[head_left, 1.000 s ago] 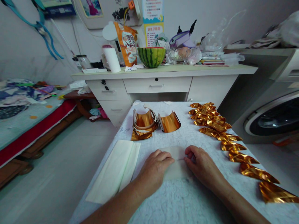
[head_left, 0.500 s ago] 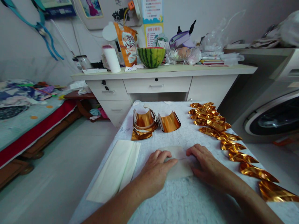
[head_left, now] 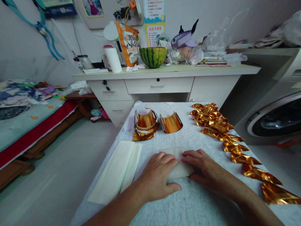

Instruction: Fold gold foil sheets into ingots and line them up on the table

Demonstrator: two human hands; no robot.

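A small pale sheet of paper (head_left: pixel 180 171) lies on the cloth-covered table, partly hidden under both hands. My left hand (head_left: pixel 160 175) rests on its left side, fingers stretched out and thumb spread off toward me. Across the paper's right side lies my right hand (head_left: pixel 204 166), its fingers extended flat and its thumb near the lower edge. A stack of long whitish paper sheets (head_left: pixel 113 172) sits left of my left hand. Beyond the hands stand curved gold foil sheets (head_left: pixel 145 121) and a separate curved gold foil piece (head_left: pixel 172 123).
Folded gold foil pieces (head_left: pixel 241 157) run in a row along the table's right edge. Past the far end is a white desk (head_left: pixel 162 84) bearing a cut watermelon (head_left: pixel 152 58) and an orange pouch (head_left: pixel 129 45). A washing machine (head_left: pixel 277 103) stands right, a bed (head_left: pixel 42 125) left.
My left thumb has swung off the paper toward me, and its fingers have flattened. My right fingers have moved left over the paper. The paper's near edge now lies a little farther from me.
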